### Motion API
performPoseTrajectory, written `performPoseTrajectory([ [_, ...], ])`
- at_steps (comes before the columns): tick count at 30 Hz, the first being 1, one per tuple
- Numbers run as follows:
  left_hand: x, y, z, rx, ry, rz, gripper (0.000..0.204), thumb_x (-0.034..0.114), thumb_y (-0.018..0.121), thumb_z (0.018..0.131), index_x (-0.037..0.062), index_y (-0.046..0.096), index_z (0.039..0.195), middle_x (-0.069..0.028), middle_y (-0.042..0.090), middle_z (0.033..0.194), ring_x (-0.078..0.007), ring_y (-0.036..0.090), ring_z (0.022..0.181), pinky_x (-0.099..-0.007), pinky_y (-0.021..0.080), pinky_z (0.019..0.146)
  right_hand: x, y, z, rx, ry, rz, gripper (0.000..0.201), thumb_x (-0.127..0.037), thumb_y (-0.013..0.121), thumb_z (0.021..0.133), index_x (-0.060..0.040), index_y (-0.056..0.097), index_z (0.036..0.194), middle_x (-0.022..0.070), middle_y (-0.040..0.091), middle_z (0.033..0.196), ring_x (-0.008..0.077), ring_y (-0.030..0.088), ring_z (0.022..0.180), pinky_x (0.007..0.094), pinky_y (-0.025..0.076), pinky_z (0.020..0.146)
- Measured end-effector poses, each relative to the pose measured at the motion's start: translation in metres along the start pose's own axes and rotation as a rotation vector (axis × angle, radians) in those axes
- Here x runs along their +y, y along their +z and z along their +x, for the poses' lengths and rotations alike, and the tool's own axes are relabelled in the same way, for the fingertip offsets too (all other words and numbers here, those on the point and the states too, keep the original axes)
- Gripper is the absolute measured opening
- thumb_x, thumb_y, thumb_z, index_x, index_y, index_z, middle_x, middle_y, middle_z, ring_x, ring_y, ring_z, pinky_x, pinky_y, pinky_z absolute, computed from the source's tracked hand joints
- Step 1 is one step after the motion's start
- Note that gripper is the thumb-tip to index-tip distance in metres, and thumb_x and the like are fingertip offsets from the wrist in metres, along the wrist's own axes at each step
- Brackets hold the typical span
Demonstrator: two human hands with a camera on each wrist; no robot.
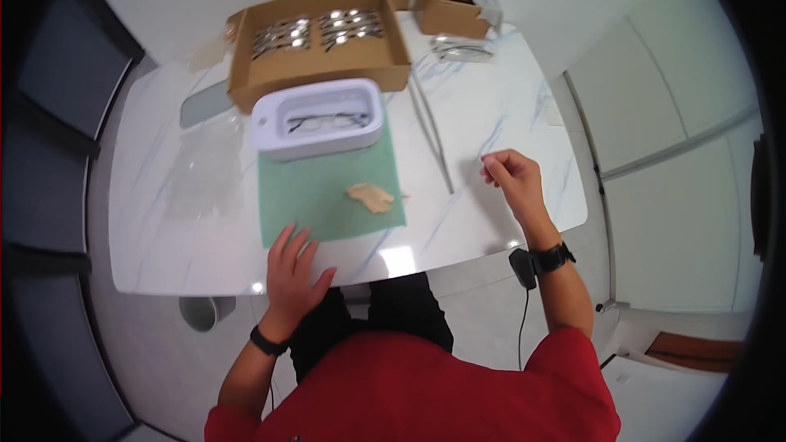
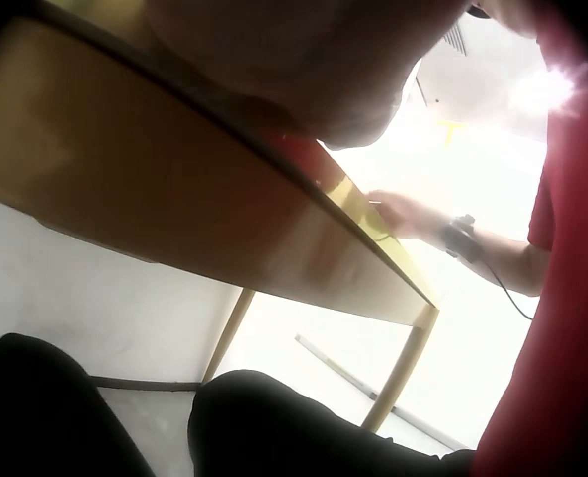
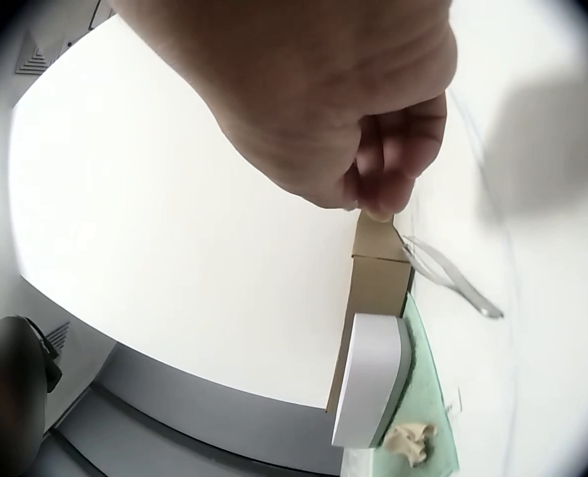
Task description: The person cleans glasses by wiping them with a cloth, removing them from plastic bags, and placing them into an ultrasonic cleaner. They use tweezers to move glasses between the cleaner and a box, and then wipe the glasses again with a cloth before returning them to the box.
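My left hand (image 1: 293, 278) is at the table's front edge, fingers spread and their tips by the green cloth (image 1: 303, 196); it looms blurred in the left wrist view (image 2: 304, 60). Over the table's right part, my right hand (image 1: 517, 188) has its fingers curled in against the thumb; no object shows between them, also in the right wrist view (image 3: 324, 99). Metal tweezers (image 1: 434, 135) lie to its left. A crumpled beige piece (image 1: 371, 197) rests on the cloth. At the cloth's back stands a white oval tub (image 1: 319, 145) with eyeglasses (image 1: 327, 121) inside.
Behind the tub, a cardboard box (image 1: 319, 74) holds several pairs of glasses. A smaller carton (image 1: 450, 16) and bagged glasses (image 1: 463, 51) are at the back right. A grey flat case (image 1: 206, 105) and clear plastic (image 1: 201, 172) lie left. A bin (image 1: 201, 313) stands on the floor.
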State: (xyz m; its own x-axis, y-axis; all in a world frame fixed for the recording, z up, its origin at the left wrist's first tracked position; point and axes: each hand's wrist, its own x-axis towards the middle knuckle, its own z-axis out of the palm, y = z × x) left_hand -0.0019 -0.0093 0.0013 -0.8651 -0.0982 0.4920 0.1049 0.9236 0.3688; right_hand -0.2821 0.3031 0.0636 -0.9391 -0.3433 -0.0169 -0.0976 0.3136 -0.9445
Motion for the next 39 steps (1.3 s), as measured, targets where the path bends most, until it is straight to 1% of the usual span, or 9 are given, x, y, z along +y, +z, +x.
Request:
performPoseTrajectory([
  [5,-0.003,-0.003,-0.002,0.030,-0.019,-0.020,0.045,0.024,0.079,0.081,-0.0005,0.064,0.116,-0.0161,0.060,0.130,-0.0404,0.051,0.130,-0.0489,0.046,0.104,-0.006,0.068,-0.061,0.011,-0.025,0.060,0.020,-0.015,0.070,0.096,0.0025,0.071,0.087,0.0040,0.069,0.073,0.0092,0.062,0.065,0.0230,0.050,0.060],
  [9,-0.004,0.001,-0.008,0.084,-0.029,-0.127,0.044,0.014,0.079,0.079,0.0008,0.061,0.117,-0.0173,0.061,0.128,-0.0425,0.051,0.129,-0.0505,0.046,0.104,-0.027,0.116,-0.068,0.092,-0.329,-0.156,0.010,-0.011,0.074,0.092,-0.0007,0.072,0.093,0.0039,0.070,0.079,0.0088,0.062,0.069,0.0233,0.047,0.057],
  [13,-0.008,-0.003,-0.008,0.162,-0.059,-0.248,0.041,0.008,0.078,0.079,0.0009,0.062,0.116,-0.0162,0.062,0.125,-0.0421,0.052,0.128,-0.0490,0.046,0.103,-0.037,0.142,-0.063,0.079,-0.599,-0.462,0.026,-0.011,0.078,0.083,-0.0036,0.071,0.107,0.0095,0.069,0.097,0.0261,0.064,0.092,0.0366,0.052,0.075],
  [14,-0.008,-0.005,-0.008,0.187,-0.072,-0.271,0.040,0.009,0.078,0.080,0.0010,0.062,0.115,-0.0157,0.062,0.124,-0.0416,0.053,0.127,-0.0485,0.047,0.103,-0.030,0.147,-0.060,0.045,-0.601,-0.499,0.035,-0.013,0.079,0.080,-0.0042,0.069,0.113,0.0122,0.067,0.106,0.0325,0.060,0.099,0.0422,0.051,0.085],
  [18,-0.019,-0.031,-0.011,0.223,-0.135,-0.218,0.037,0.002,0.075,0.081,0.0012,0.063,0.115,-0.0149,0.064,0.122,-0.0401,0.056,0.124,-0.0474,0.046,0.103,-0.018,0.165,-0.053,0.013,-0.612,-0.667,0.044,-0.013,0.079,0.078,-0.0048,0.066,0.119,0.0135,0.063,0.109,0.0337,0.060,0.096,0.0419,0.051,0.084],
  [27,-0.069,-0.066,-0.014,0.325,-0.311,-0.114,0.032,0.001,0.074,0.082,0.0036,0.066,0.113,-0.0134,0.065,0.119,-0.0349,0.055,0.124,-0.0436,0.044,0.104,-0.014,0.167,-0.053,-0.096,-0.645,-0.541,0.023,-0.008,0.075,0.080,-0.0056,0.073,0.102,0.0122,0.065,0.095,0.0333,0.062,0.090,0.0426,0.052,0.081],
  [30,-0.082,-0.066,-0.010,0.300,-0.316,-0.080,0.033,0.003,0.073,0.084,0.0041,0.064,0.116,-0.0132,0.063,0.123,-0.0347,0.052,0.127,-0.0438,0.042,0.107,-0.017,0.155,-0.055,-0.064,-0.631,-0.444,0.023,-0.009,0.074,0.080,-0.0049,0.072,0.103,0.0129,0.066,0.098,0.0336,0.062,0.093,0.0426,0.052,0.082],
  [34,-0.098,-0.063,-0.006,0.304,-0.335,-0.031,0.038,0.003,0.072,0.084,0.0035,0.061,0.120,-0.0139,0.060,0.128,-0.0359,0.048,0.132,-0.0447,0.039,0.110,-0.007,0.123,-0.023,0.234,-0.677,-0.586,0.030,-0.012,0.075,0.082,-0.0031,0.070,0.110,0.0151,0.065,0.107,0.0348,0.061,0.100,0.0422,0.052,0.086],
  [39,-0.110,-0.052,-0.018,0.292,-0.347,0.042,0.044,0.004,0.071,0.084,0.0015,0.056,0.126,-0.0161,0.055,0.135,-0.0387,0.042,0.136,-0.0481,0.034,0.114,0.004,0.101,0.024,0.249,-0.445,-0.875,0.043,-0.020,0.077,0.081,0.0001,0.061,0.116,0.0194,0.062,0.113,0.0376,0.062,0.101,0.0439,0.054,0.086],
])
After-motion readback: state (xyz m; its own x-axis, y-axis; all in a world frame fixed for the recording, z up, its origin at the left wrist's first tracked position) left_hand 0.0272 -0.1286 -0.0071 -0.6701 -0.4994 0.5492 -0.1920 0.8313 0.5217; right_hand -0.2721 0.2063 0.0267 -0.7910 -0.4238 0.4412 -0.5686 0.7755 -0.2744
